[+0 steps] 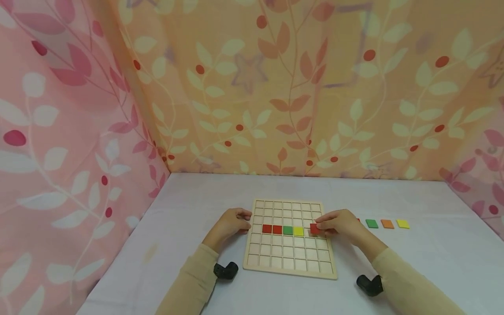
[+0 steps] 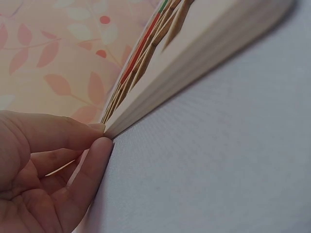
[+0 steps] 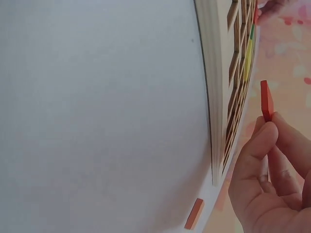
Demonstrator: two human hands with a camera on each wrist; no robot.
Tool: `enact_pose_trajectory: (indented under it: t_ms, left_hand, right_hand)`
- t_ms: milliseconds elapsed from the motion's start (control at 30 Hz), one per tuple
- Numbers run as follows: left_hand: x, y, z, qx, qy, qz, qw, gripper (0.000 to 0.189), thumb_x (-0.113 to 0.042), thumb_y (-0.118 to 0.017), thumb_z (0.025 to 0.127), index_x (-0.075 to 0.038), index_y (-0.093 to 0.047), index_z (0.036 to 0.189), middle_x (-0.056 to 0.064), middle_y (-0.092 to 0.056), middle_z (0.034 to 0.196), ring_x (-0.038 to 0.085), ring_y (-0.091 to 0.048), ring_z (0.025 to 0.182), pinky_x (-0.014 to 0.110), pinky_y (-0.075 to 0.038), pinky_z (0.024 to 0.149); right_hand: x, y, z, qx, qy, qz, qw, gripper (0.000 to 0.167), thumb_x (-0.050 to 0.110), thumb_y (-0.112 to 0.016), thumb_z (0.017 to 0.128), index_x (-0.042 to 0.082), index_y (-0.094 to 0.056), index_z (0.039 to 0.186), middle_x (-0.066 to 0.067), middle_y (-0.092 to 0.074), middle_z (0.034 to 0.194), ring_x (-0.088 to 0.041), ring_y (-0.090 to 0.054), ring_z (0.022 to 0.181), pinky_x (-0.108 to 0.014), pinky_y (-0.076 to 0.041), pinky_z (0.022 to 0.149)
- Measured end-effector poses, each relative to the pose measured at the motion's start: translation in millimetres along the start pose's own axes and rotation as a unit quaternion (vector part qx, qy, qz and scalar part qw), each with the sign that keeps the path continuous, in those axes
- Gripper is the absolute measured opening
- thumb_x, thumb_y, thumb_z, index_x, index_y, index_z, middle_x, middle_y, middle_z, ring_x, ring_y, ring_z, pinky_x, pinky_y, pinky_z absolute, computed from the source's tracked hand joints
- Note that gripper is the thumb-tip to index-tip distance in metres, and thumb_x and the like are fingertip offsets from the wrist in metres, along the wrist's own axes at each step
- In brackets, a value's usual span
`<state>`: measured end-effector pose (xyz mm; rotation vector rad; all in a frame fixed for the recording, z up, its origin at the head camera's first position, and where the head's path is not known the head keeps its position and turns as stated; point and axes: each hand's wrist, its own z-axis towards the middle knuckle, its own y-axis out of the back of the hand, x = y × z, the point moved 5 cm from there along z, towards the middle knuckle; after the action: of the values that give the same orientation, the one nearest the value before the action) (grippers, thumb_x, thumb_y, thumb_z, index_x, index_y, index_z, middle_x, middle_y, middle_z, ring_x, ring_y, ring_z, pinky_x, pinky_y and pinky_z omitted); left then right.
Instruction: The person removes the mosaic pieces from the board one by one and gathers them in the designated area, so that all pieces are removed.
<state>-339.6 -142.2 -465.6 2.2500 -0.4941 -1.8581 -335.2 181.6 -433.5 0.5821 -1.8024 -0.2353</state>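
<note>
At the centre of the lower frame, a pale wooden board with a square grid [image 1: 289, 251] lies flat on the white cloth-covered tabletop [image 1: 189, 192]. The right hand [image 1: 341, 223] pinches a thin, flat red square tile [image 1: 314, 229] by its edge, over the board's right side; a gap separates it from the flat yellow square tile [image 1: 299, 231] ending the seated row. The left hand [image 1: 230, 222] rests relaxed fingertips against the board's left edge, not wrapped around it. The step in hand looks like seating the red tile beside the yellow one. To do it well, the left hand should brace the edge lightly, while the right brings the tile level, squares its corners to the cell and lowers it inside the ridges before releasing. A tilted tile would probably catch on a ridge; pushing sideways could shift the board.
</note>
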Motion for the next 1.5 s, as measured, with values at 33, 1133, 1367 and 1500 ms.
enact_pose_trajectory:
  t_ms: [33,1133,1367,1500]
  left_hand:
    - [0.0,0.1,-0.4,-0.001,0.002,-0.001,1.0,0.04,0.008,-0.069,0.081,0.004,-0.065,0.121,0.015,-0.065,0.111,0.013,-0.061,0.079,0.026,-0.06,0.069]
    - [-1.6,0.4,-2.5,0.005,0.001,0.004,1.0,0.041,0.007,-0.068,0.082,0.005,-0.064,0.122,0.016,-0.064,0.113,0.014,-0.061,0.078,0.027,-0.06,0.07]
    - [-1.5,0.5,-2.4,0.001,0.006,-0.002,1.0,0.04,0.008,-0.068,0.082,0.003,-0.065,0.122,0.014,-0.064,0.112,0.014,-0.061,0.08,0.026,-0.06,0.07]
    - [-1.9,0.4,-3.2,0.002,0.005,-0.001,1.0,0.04,0.009,-0.068,0.081,0.004,-0.065,0.121,0.015,-0.064,0.111,0.014,-0.061,0.08,0.026,-0.06,0.07]
  right_hand:
    - [0,2,-0.7,0.002,0.002,0.001,1.0,0.026,0.013,-0.075,0.086,-0.003,-0.074,0.107,-0.006,-0.071,0.096,-0.011,-0.06,0.072,-0.021,-0.054,0.064]
    - [-35,52,-20.2,0.023,-0.018,0.068,0.9973,0.024,0.015,-0.071,0.091,-0.004,-0.073,0.106,0.006,-0.072,0.081,-0.008,-0.062,0.07,-0.019,-0.056,0.065]
    - [-45,59,-23.5,0.007,-0.053,0.069,0.9962,0.027,0.019,-0.073,0.09,-0.003,-0.073,0.106,0.004,-0.07,0.079,-0.01,-0.06,0.069,-0.018,-0.055,0.064]
    - [-48,61,-25.5,0.002,-0.061,0.069,0.9957,0.026,0.019,-0.074,0.09,-0.002,-0.073,0.104,0.003,-0.071,0.078,-0.011,-0.06,0.069,-0.017,-0.055,0.064]
